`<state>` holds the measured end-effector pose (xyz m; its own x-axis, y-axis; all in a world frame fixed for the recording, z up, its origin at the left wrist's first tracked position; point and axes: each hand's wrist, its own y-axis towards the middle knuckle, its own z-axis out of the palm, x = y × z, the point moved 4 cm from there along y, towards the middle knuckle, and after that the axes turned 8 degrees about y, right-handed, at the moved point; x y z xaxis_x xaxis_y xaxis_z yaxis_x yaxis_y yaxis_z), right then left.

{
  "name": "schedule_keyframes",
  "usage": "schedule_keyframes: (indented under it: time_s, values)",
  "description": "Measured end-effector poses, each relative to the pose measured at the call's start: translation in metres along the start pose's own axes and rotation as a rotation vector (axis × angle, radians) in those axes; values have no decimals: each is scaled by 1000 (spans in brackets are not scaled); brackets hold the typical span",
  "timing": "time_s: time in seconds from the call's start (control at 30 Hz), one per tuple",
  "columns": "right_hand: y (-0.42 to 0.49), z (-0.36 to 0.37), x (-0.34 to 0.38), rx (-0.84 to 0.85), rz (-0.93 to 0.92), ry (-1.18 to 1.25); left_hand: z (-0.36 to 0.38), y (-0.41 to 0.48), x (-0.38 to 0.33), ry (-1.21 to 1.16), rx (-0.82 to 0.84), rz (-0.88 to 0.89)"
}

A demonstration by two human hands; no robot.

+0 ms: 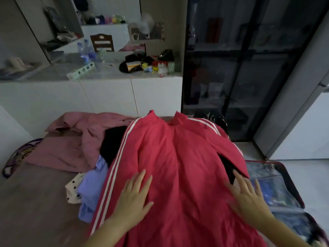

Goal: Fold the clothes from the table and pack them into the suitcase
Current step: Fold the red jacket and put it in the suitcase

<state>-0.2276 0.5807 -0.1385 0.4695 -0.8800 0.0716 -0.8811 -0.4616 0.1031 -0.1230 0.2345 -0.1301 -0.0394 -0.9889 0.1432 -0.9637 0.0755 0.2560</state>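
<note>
Left hand (134,195) and right hand (247,195) are both lying flat with fingers spread, gripping nothing, pressing down on the red jacket (169,157). The jacket is lying spread out, collar away from the person, covering part of the bench (35,202) and overlapping a loose pile: lilac shirt (92,189), spotted cloth (73,188), black garment (112,141), pink garment (71,143). The suitcase (292,182) is sitting open just right of the bench, with some items inside. Probably smoothing before a first fold. Risk: the jacket is resting on uneven clothes, so folds may be coming out crooked or dragging the shirt along. Its right side seems to be overhanging toward the suitcase and could be sliding off if pushed.
</note>
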Motion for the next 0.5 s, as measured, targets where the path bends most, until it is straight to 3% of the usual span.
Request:
schedule_keyframes:
  time_s: [0.07, 0.23, 0.5]
  values:
    - [-39, 26, -6, 25, 91, 73, 14, -49, -14, -100, 23, -44]
    - [-91, 42, -9, 130, 344, 271, 42, -137, -39, -201, 283, -236]
    - [-94, 24, 0, 94, 173, 217, 17, -144, -46, -322, 408, -609]
